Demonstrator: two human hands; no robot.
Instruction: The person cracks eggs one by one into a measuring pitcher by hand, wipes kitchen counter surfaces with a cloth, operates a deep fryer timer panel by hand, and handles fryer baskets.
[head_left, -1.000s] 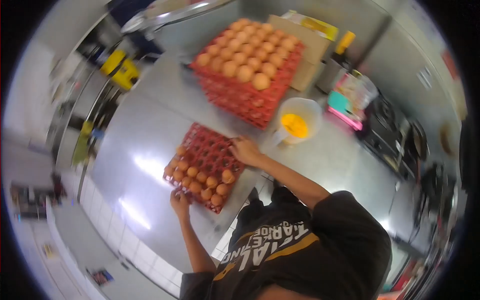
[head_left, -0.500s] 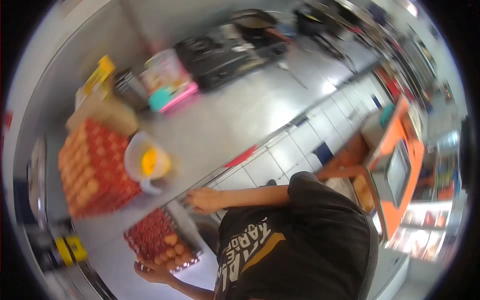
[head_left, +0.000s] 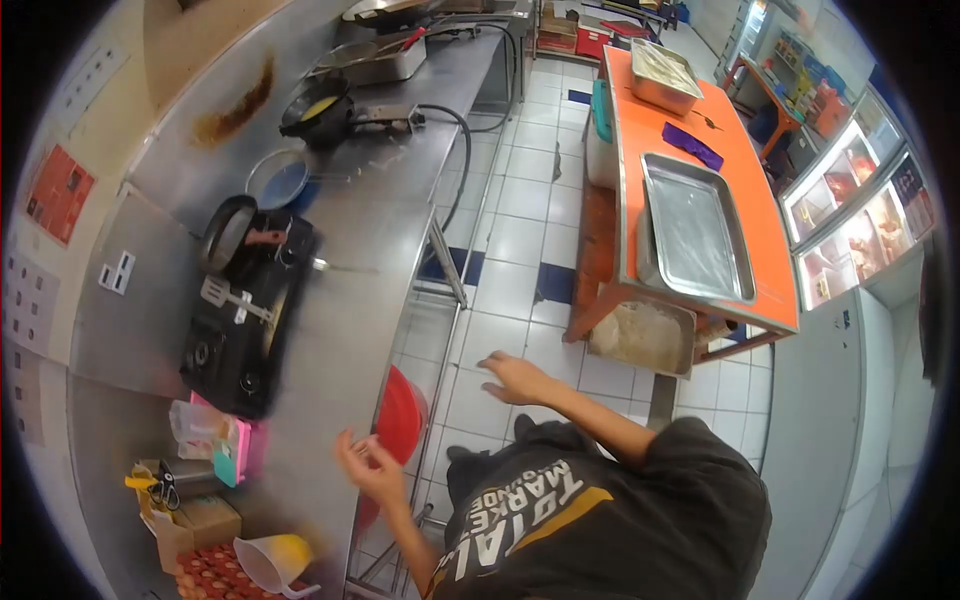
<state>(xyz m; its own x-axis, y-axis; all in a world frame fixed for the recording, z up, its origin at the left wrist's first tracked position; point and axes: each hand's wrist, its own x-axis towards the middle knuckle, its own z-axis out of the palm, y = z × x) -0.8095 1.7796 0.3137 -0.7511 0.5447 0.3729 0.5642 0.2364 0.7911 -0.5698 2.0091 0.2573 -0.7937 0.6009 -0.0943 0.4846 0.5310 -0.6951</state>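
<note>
My left hand (head_left: 372,472) hovers by the front edge of the steel counter (head_left: 345,365), fingers loosely curled and apart, holding nothing. Beside it, a red bucket (head_left: 402,412) shows below the counter edge. Over the tiled floor, my right hand (head_left: 517,380) is open with nothing in it. At the lower left of the counter stands a translucent pitcher (head_left: 268,562) with yellow contents, beside red egg trays (head_left: 212,574) that are cut off by the view.
A black stove (head_left: 250,330) carries a pan (head_left: 228,235) and a slotted spatula (head_left: 238,300). Farther along sits a wok (head_left: 318,112) with something yellow inside. Across the aisle, an orange table (head_left: 625,200) holds a metal tray (head_left: 700,230).
My view has swung right, toward the stove and aisle. My left hand has come away from the tray of eggs, which is out of view now. Both hands are empty.
</note>
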